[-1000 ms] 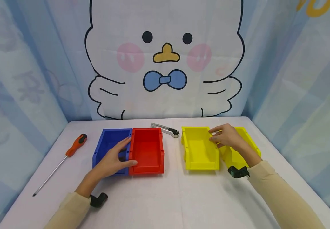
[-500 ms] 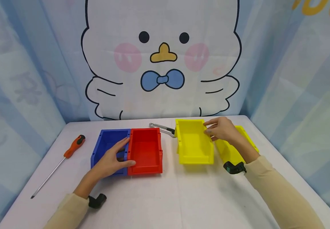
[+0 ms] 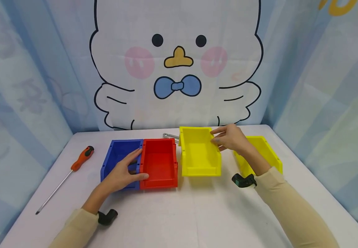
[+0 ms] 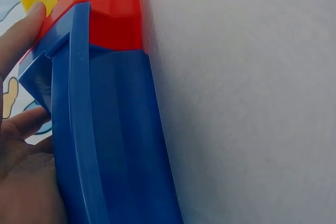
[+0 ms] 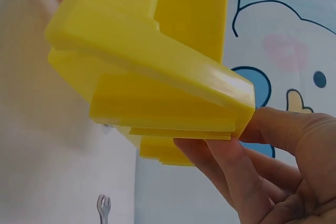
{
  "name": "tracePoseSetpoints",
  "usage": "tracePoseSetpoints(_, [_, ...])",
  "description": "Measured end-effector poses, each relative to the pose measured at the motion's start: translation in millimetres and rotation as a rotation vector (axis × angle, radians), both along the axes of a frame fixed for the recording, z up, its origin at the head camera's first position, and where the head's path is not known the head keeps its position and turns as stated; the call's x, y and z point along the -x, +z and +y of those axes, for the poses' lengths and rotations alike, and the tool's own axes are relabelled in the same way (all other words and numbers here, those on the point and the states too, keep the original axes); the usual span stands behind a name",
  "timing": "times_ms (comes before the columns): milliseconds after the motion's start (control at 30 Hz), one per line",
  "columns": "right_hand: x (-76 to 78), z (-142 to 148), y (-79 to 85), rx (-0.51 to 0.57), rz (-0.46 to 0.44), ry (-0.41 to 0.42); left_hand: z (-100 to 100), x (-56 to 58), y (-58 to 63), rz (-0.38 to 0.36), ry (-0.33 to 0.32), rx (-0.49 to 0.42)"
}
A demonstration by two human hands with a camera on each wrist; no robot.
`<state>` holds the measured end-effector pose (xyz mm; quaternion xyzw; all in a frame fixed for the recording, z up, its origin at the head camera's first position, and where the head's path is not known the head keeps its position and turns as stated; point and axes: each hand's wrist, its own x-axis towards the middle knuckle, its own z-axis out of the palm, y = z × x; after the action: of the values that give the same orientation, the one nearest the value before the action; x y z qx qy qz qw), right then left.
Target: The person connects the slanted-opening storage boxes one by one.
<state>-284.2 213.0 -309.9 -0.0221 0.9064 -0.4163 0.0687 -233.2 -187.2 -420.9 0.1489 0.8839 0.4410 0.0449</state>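
My right hand (image 3: 232,138) pinches the right side wall of a yellow storage bin (image 3: 200,151), held above the table just right of the red bin (image 3: 159,163). In the right wrist view the thumb and fingers of that hand (image 5: 278,166) grip the yellow bin's rim (image 5: 231,85). My left hand (image 3: 121,174) reaches over the blue bin (image 3: 112,156), which stands joined to the red one. Its thumb lies at the red bin's edge and its other fingers reach into the blue bin, so it holds the wall where they meet.
A second yellow bin (image 3: 264,151) stands at the right, partly behind my right forearm. At the left lies a screwdriver with an orange handle (image 3: 81,160). Behind the lifted bin a metal wrench (image 3: 170,136) shows only its end. Printed curtains surround the table.
My right hand has lifted the yellow bin off the table and carried it left toward the red bin, now covering most of the wrench. My left hand has stayed in place.
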Motion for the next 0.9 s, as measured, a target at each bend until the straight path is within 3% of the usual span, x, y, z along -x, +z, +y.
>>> tracePoseSetpoints(900, [2.3, -11.2, -1.5, -0.004, -0.018, -0.014, -0.3, 0.6, -1.7, 0.011, -0.006, -0.007])
